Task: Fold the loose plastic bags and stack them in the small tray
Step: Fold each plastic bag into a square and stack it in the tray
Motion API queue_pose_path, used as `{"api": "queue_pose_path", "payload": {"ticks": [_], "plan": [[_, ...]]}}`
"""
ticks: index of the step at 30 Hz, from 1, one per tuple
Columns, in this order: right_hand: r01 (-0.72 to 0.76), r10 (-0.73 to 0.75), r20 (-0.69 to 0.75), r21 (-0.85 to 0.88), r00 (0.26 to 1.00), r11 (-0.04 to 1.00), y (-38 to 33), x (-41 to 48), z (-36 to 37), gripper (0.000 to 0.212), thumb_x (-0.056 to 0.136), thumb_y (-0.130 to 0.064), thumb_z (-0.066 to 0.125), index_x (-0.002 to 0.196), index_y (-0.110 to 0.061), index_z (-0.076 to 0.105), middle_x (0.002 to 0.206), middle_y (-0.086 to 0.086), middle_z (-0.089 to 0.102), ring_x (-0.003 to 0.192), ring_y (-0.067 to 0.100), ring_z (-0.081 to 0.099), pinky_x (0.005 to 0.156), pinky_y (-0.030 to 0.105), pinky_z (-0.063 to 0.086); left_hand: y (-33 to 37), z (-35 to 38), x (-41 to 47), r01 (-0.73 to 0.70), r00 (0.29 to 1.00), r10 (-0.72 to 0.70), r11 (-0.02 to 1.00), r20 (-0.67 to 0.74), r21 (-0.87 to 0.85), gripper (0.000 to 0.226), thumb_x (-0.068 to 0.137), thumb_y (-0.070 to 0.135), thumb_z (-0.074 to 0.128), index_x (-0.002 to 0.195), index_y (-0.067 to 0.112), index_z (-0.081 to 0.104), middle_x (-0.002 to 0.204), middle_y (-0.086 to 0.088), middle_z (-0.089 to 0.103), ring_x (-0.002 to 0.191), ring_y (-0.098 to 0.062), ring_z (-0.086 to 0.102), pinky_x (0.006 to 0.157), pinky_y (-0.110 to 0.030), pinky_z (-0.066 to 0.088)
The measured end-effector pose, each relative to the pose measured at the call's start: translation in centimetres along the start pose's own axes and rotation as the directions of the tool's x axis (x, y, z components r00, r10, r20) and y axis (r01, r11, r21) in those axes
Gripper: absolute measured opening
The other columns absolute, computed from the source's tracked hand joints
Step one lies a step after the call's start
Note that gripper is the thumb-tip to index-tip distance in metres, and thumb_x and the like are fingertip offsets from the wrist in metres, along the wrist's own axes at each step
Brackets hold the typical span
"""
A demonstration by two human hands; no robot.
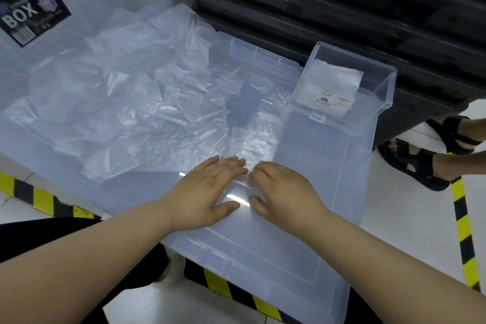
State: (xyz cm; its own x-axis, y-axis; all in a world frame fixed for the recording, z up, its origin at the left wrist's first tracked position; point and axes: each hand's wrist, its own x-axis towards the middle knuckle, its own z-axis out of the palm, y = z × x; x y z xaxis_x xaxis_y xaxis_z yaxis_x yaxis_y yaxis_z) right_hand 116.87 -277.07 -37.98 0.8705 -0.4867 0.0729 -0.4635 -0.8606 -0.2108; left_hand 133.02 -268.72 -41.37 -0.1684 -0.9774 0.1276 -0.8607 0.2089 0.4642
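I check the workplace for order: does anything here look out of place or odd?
Nothing looks damaged. The loose plastic bags lie in a crumpled heap over the large clear lid, and the small tray holds only one folded bag.

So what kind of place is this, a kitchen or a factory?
Probably a workshop or warehouse, not a kitchen. Yellow-and-black hazard tape marks the floor, dark stacked crates stand behind, and loose plastic bags lie piled on a big clear storage-box lid used as a work surface.
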Motion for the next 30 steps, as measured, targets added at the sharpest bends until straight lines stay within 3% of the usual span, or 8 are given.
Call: {"api": "queue_pose_path", "payload": {"ticks": [4, 8, 12, 16, 20, 24, 28, 30], "plan": [[-0.042, 0.036, -0.085, -0.071, 0.996, 0.997, -0.6, 1.1, -0.1, 0.021, 0.062, -0.013, 0.043, 0.053, -0.013, 0.062, 0.053, -0.002, 0.055, 0.041, 0.016, 0.052, 0.035, 0.013, 0.026, -0.1, -0.1, 0.0, 0.003, 1.0, -0.004, 1.0, -0.018, -0.028, 0.054, 0.08, 0.04, 0.046, 0.129, 0.019, 0.036, 0.132, -0.011, 0.052, 0.123, -0.012, 0.035, 0.105, -0.026, 0.018], [-0.12, 0.129, -0.056, 0.146, 0.99, 0.982, 0.4, 0.7, -0.3, 0.019, 0.069, -0.015, 0.044, 0.061, -0.01, 0.061, 0.057, 0.0, 0.059, 0.044, 0.02, 0.055, 0.036, 0.016, 0.038, -0.2, -0.3, 0.0, 0.032, 0.998, -0.034, 0.998, -0.047, -0.049, 0.054, 0.079, 0.038, 0.047, 0.129, 0.02, 0.036, 0.132, -0.01, 0.053, 0.123, -0.013, 0.036, 0.104, -0.027, 0.018], [-0.212, 0.194, 0.088, 0.368, 0.977, 0.905, 0.8, -0.1, -1.0, 0.012, 0.086, -0.006, 0.053, 0.092, -0.003, 0.063, 0.088, 0.007, 0.066, 0.081, 0.025, 0.061, 0.072, 0.033, 0.048, -0.3, -0.4, 0.1, 0.067, 0.982, -0.068, 0.998, -0.178, -0.01, 0.046, 0.08, 0.036, 0.046, 0.121, 0.017, 0.051, 0.118, -0.007, 0.063, 0.114, -0.011, 0.043, 0.096, -0.026, 0.036], [-0.248, 0.214, 0.127, 0.57, 0.968, 0.783, 0.3, -0.5, -1.3, 0.008, 0.087, -0.006, 0.053, 0.085, -0.012, 0.058, 0.08, -0.003, 0.06, 0.081, 0.019, 0.056, 0.078, 0.03, 0.043, -0.1, -0.7, 0.2, 0.119, 0.955, -0.137, 0.989, -0.261, -0.083, 0.038, 0.079, 0.032, 0.047, 0.094, 0.007, 0.072, 0.098, -0.009, 0.071, 0.106, -0.013, 0.047, 0.089, -0.014, 0.032], [-0.299, 0.199, 0.226, 0.633, 0.954, 0.714, -0.3, -0.4, -2.3, 0.024, 0.082, -0.013, 0.061, 0.076, -0.03, 0.044, 0.075, -0.012, 0.052, 0.077, 0.014, 0.052, 0.075, 0.028, 0.042, 0.6, -1.3, 0.2, 0.307, 0.926, -0.353, 0.911, -0.135, -0.274, 0.06, 0.075, 0.051, 0.036, 0.077, 0.001, 0.07, 0.071, -0.011, 0.068, 0.07, -0.017, 0.052, 0.072, -0.005, 0.034], [-0.328, 0.204, 0.286, 0.506, 0.936, 0.798, 0.0, -0.4, -2.9, 0.024, 0.08, -0.023, 0.067, 0.087, -0.023, 0.045, 0.076, -0.012, 0.048, 0.073, 0.008, 0.049, 0.066, 0.017, 0.037, 1.0, -1.6, 0.4, 0.388, 0.903, -0.429, 0.84, -0.027, -0.38, 0.066, 0.07, 0.059, 0.033, 0.08, 0.004, 0.068, 0.071, -0.011, 0.066, 0.071, -0.026, 0.058, 0.07, -0.026, 0.042], [-0.403, 0.319, 0.246, 0.558, 0.915, 0.725, 0.2, -0.1, -2.2, 0.011, 0.085, -0.015, 0.059, 0.086, -0.004, 0.058, 0.074, 0.0, 0.057, 0.068, 0.014, 0.051, 0.068, 0.022, 0.041, 2.0, -1.9, 0.9, 0.443, 0.876, -0.479, 0.745, 0.063, -0.499, 0.015, 0.088, 0.029, 0.056, 0.074, 0.028, 0.059, 0.078, 0.0, 0.066, 0.075, -0.008, 0.057, 0.071, -0.015, 0.041], [-0.457, 0.384, 0.255, 0.599, 0.887, 0.657, 0.3, 0.1, -1.8, 0.017, 0.085, -0.012, 0.055, 0.095, 0.0, 0.062, 0.082, 0.009, 0.063, 0.073, 0.021, 0.054, 0.07, 0.03, 0.044, 2.1, -1.9, 1.3, 0.479, 0.855, -0.512, 0.718, 0.083, -0.505, 0.023, 0.091, 0.016, 0.054, 0.072, 0.029, 0.055, 0.071, -0.004, 0.062, 0.065, -0.01, 0.053, 0.062, -0.012, 0.038]]}}
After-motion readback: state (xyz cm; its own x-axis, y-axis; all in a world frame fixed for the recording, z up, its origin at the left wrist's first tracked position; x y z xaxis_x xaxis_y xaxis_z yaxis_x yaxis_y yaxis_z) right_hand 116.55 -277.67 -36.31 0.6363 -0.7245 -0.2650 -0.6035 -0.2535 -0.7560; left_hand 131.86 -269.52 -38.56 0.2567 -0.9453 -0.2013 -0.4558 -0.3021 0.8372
